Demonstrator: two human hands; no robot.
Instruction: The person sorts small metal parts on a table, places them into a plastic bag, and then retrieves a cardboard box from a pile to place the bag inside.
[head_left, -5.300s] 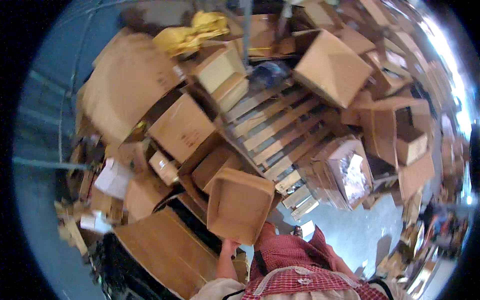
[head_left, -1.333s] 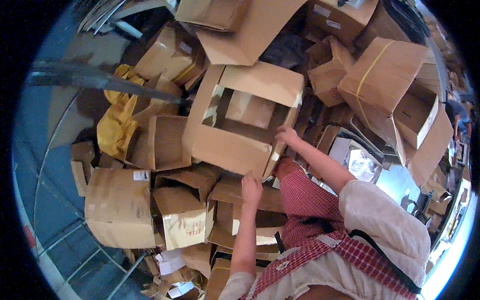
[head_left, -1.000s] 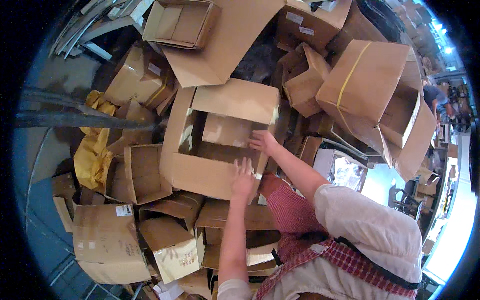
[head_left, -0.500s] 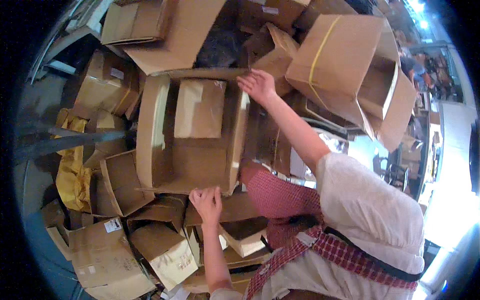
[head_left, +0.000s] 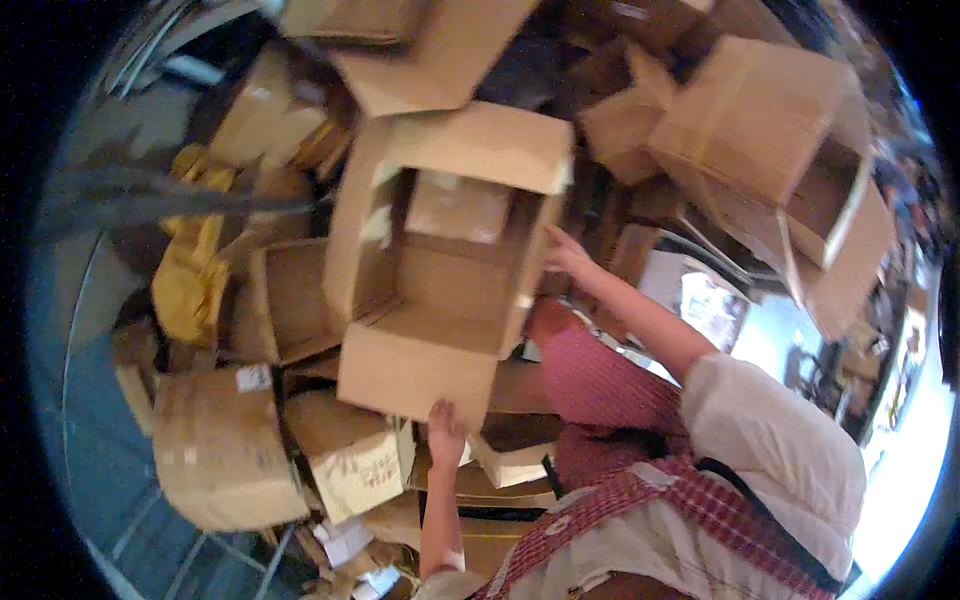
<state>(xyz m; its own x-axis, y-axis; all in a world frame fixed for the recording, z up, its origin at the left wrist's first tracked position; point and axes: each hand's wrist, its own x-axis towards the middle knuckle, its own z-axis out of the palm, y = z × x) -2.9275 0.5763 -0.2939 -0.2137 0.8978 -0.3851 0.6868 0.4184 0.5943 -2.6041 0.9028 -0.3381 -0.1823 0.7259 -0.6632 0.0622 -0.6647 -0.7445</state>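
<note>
A large open cardboard box fills the middle of the view, its mouth facing me. Its far flap and near flap are folded outward, and a paler rectangular patch shows on the inside. At the near flap's lower edge, my left hand has its fingers over the cardboard, the thumb side hard to see. My right hand is closed against the box's right side, some of its fingers hidden by the wall.
Other cardboard boxes crowd all round: a strapped open one at upper right, a closed one at lower left, an open one beside mine. Yellow crumpled wrapping and a dark bar lie left. My knee is close by.
The far and near flaps now spread outward from the box mouth. My right hand has come down from the far right corner to the right side. The whole view has shifted.
</note>
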